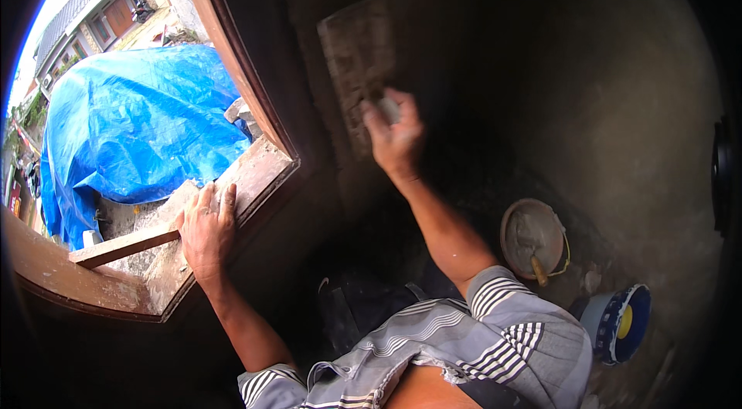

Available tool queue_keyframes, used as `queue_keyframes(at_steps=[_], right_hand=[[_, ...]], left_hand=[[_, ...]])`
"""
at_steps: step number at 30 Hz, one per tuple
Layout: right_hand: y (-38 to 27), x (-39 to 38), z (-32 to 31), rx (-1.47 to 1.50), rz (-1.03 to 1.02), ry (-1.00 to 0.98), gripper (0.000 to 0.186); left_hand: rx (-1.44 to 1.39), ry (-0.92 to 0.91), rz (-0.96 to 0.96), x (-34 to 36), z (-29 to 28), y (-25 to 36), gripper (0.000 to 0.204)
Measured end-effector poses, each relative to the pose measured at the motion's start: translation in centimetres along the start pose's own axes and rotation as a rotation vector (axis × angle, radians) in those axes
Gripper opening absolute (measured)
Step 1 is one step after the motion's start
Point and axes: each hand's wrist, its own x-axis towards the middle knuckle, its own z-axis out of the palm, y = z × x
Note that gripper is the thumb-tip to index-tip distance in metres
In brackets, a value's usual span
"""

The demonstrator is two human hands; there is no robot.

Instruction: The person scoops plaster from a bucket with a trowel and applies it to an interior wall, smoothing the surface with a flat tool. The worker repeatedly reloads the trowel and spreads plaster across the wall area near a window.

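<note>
My left hand [209, 233] lies on the sill of a wooden window frame [267, 166], fingers stretched out flat. Beside its palm is the end of a wooden strip [124, 245], which slants across the corner of the frame. Farther right, my right hand [398, 135] is raised at the dark wall and closed, slightly blurred. Its fingers are round a pale grip, at what looks like a plastering float [357, 50], a long rectangular board with mottled mortar stains. The palm hides part of the board, so how the grip joins it cannot be made out.
A bucket [506, 231] with a wooden-handled trowel [539, 270] stands at the lower right. Nearby lies a blue-and-white tub [624, 324] with something yellow inside. Outside the window, a blue tarpaulin [143, 119] covers a heap. A wall [634, 139] rises on the right.
</note>
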Motion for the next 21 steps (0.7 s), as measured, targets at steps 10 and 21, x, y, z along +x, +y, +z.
queue_keyframes(at_steps=[10,21], right_hand=[[-2.1,7.8,3.7,-0.06,-0.036,0.1,0.036],[1.4,-2.8,0.1,0.036,0.201,-0.016,0.035]], left_hand=[[-0.045,0.034,0.001,-0.1,-0.3,0.0,0.059],[-0.028,0.041,0.008,-0.1,0.0,0.0,0.057]])
